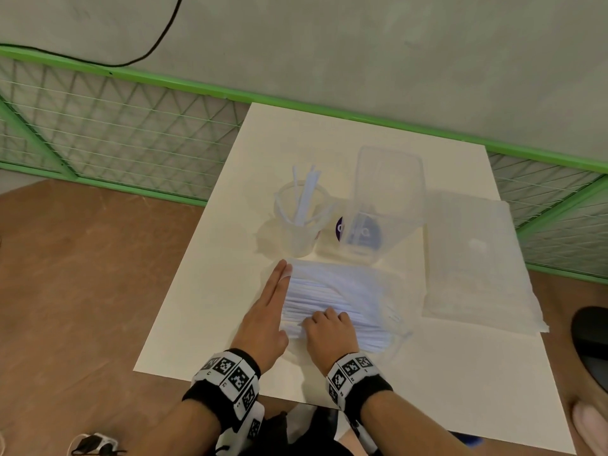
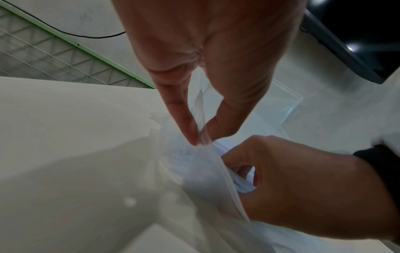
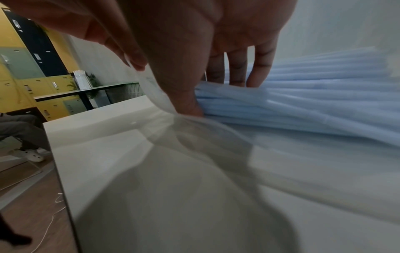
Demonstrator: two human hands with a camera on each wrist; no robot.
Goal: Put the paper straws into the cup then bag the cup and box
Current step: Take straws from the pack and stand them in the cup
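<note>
A clear packet of white paper straws lies on the white table, its mouth facing left. My left hand lies along that mouth; in the left wrist view it pinches the packet's film edge between thumb and finger. My right hand reaches into the mouth, and its thumb and curled fingers grip the straw ends. Behind the packet stands a clear cup holding several straws. The clear box sits just right of the cup.
A flat stack of clear plastic bags lies on the table's right side. A green mesh fence runs behind the table, with a black cable above it. Brown floor lies to the left. A dark object sits at the right edge.
</note>
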